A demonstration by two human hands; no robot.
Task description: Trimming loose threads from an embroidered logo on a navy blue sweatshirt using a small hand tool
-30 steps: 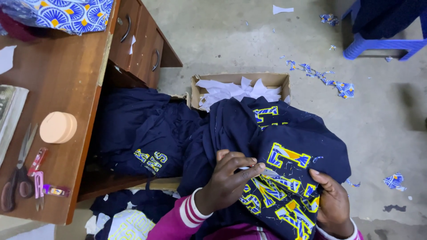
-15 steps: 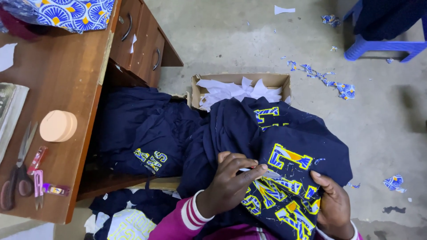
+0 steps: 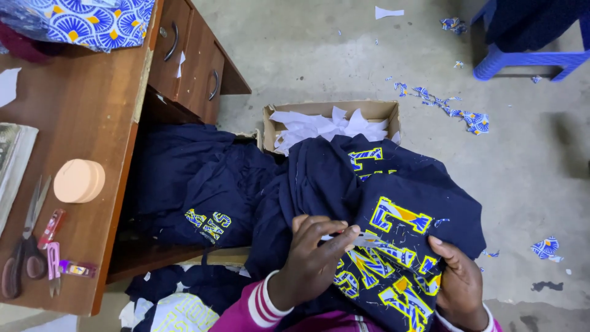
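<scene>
A navy garment (image 3: 393,203) with large yellow and blue stitched letters lies bunched over my lap. My left hand (image 3: 313,258) rests on it, thumb and fingers pinched on a small white scrap at the edge of the lettering. My right hand (image 3: 460,280) grips the garment's lower right side, fingers curled over the cloth beside the letters. More navy garments (image 3: 196,184) with similar lettering are heaped under the desk to the left.
A wooden desk (image 3: 92,123) with drawers stands at left, carrying scissors (image 3: 24,246), a round peach-coloured tin (image 3: 78,181), small thread snips and patterned blue cloth. A cardboard box (image 3: 332,117) of white scraps sits on the concrete floor. A blue plastic stool (image 3: 528,58) stands at top right.
My left hand's fingers have drawn closer together on the white scrap. The garment and my right hand have barely shifted.
</scene>
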